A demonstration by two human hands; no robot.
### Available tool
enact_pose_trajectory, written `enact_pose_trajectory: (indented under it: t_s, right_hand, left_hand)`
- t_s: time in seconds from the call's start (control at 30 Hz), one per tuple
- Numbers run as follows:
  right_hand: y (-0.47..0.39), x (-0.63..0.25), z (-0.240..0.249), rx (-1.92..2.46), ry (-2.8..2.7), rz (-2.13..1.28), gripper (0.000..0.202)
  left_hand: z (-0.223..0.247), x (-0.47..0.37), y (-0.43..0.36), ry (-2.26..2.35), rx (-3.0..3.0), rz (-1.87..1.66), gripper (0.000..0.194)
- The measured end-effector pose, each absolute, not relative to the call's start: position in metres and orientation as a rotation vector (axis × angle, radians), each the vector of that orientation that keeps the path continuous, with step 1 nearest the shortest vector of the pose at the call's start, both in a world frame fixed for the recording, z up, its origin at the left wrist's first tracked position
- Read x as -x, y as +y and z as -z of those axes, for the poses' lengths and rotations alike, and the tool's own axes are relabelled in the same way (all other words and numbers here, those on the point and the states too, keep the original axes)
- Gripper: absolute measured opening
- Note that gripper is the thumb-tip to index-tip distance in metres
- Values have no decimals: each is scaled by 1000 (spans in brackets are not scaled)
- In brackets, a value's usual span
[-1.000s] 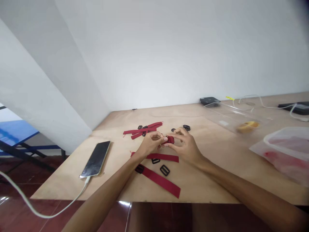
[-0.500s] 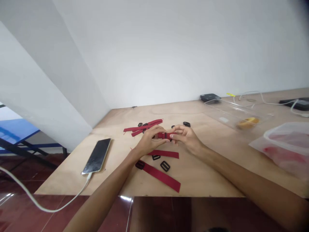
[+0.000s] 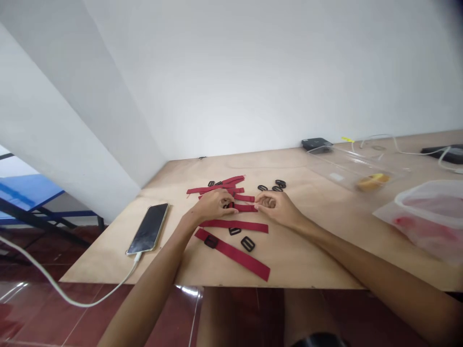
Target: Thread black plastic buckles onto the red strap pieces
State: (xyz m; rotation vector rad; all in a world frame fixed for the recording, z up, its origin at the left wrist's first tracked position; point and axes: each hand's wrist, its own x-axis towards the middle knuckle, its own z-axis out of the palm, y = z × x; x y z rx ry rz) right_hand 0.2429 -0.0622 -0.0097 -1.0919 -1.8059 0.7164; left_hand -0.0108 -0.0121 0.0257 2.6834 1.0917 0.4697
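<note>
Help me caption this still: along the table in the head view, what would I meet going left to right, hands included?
Phone → left hand → red strap between the hands → right hand → black box by the wall → yellow item → black device at the far right.

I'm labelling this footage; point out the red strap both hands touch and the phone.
Red strap (image 3: 246,208), head view: middle of its visible stretch.
Phone (image 3: 148,228), head view: middle of its dark screen.
</note>
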Motion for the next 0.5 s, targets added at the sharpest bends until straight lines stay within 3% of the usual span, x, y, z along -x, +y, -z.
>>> enact_pose_trajectory:
  t_s: [0.23,0.5]
  right_hand:
    - [-80,-234,-6,957,-2239,-642,19]
    - [-76,-231,8,970,-2026,-912,8]
  left_hand:
    - [-28,23,-4,1229,-2637,-559,23]
    - [-32,-4,-32,880,-2535,-557,24]
